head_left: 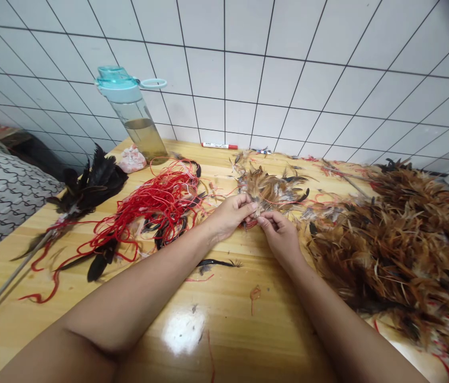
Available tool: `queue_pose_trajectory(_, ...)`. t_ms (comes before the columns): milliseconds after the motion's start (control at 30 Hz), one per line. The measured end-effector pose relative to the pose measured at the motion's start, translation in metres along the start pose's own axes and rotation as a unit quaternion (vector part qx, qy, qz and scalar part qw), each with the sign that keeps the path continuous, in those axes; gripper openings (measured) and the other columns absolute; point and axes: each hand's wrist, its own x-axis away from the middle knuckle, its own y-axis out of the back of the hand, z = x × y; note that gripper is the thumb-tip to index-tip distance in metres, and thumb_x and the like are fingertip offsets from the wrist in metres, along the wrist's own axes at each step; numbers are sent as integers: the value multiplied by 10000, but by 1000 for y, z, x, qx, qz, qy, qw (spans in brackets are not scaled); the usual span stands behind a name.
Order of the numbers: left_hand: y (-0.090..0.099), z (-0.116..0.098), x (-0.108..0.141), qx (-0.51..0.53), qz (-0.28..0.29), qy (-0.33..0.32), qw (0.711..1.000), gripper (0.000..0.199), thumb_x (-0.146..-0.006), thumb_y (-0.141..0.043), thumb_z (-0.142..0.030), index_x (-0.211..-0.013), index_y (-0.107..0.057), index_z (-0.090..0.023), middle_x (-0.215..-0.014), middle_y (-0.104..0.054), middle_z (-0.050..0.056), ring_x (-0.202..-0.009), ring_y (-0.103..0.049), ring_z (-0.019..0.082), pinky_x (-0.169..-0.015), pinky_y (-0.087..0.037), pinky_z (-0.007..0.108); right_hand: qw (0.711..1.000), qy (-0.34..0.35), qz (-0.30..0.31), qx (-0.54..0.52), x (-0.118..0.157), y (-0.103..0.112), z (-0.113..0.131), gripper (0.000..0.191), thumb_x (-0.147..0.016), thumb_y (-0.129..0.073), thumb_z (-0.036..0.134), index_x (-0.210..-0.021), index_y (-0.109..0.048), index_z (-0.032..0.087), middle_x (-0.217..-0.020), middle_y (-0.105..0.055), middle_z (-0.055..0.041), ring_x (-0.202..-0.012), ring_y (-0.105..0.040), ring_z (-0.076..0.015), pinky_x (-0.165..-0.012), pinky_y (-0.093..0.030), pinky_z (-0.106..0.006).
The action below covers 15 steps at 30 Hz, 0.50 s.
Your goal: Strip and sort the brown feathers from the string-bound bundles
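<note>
My left hand (pixel 237 214) and my right hand (pixel 282 234) meet near the middle of the table, fingertips almost touching. Both are closed in a pinch on a small brown feather (pixel 256 211), partly hidden by the fingers. Just beyond them lies a loose heap of brown and grey feathers (pixel 272 187), with a thin red string across it. Left of my left hand is a tangled pile of red string (pixel 156 199). A large mass of brown feathers (pixel 399 244) spreads to the right of my right hand.
A water bottle (pixel 138 117) stands at the back left beside a crumpled pinkish bag (pixel 132 159). A stick (pixel 13 284) tied with black feathers (pixel 94 181) lies at the left edge. A red-capped marker (pixel 219 146) lies along the tiled wall (pixel 244 74).
</note>
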Motion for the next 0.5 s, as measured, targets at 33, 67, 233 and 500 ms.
queue_pose_trajectory(33, 0, 0, 0, -4, -8, -7, 1000, 327, -725, -702, -390, -713, -476, -155, -586, -500, -37, -519, -444, 66, -531, -362, 211, 1000, -12, -4, -13, 0, 0, 1, 194, -789, -600, 381, -793, -652, 194, -715, -660, -24, -610, -553, -141, -612, -453, -280)
queue_pose_trajectory(67, 1, 0, 0, -20, -18, -14, 1000, 307, -733, -691, -379, -715, -483, -154, -595, -498, -37, -533, -445, 69, -546, -369, 215, 999, -23, -9, -22, 0, 0, 1, 210, -781, -607, 388, -833, -652, 190, -716, -655, -23, -606, -549, -140, -607, -453, -279)
queue_pose_trajectory(233, 1, -4, 1, -229, -31, -80, 970, 139, -768, -623, -264, -728, -560, -147, -684, -542, -7, -671, -488, 110, -631, -389, 234, 999, -32, -10, -28, -3, 2, -1, 244, -754, -633, 401, -865, -653, 185, -659, -588, 2, -574, -488, -129, -573, -414, -271)
queue_pose_trajectory(500, -2, -9, 4, -287, 4, -128, 949, 116, -776, -590, -238, -708, -565, -148, -666, -510, -5, -686, -487, 128, -665, -385, 248, 998, 17, 11, -53, -6, 5, -7, 173, -755, -635, 346, -659, -624, 202, -648, -537, 12, -641, -486, -130, -637, -402, -272)
